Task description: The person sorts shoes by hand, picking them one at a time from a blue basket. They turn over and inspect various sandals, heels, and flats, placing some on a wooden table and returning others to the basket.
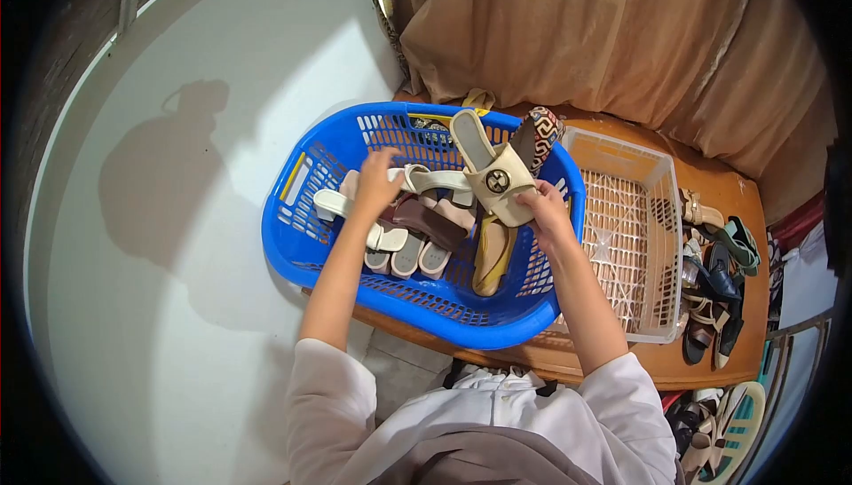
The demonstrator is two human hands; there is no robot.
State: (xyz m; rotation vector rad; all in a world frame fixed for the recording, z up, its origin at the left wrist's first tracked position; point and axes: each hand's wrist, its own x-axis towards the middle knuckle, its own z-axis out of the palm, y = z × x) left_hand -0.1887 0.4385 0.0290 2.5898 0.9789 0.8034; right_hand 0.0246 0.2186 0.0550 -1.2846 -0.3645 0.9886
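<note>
My right grip [548, 210] is pinching a cream sandal [499, 180] by its side near the toe end, thumb and fingers closed on the edge beside the broad strap with its dark round emblem. The sandal is up over the right part of the blue basket [506, 332], tilted, its heel end pointing away from me. A patterned shoe [541, 130] shows just behind it; I cannot tell whether anything of mine touches that one.

My left grip [379, 185] is over the left part of the basket, fingers bent beside a white sandal [435, 182]; I cannot tell whether they are pressed on it or only near it.

I judge the cream sandal light, with a sole stiff enough to carry its length from one end and a strap that may give a little if squeezed. The sole's edge beside the strap looks a sound place to hold; the smooth upper could slip under a loose pinch, and the emblem is best left unpressed. The dark brown sandal [429, 222] below looks thicker and perhaps heavier, so I would take it around the middle.
</note>
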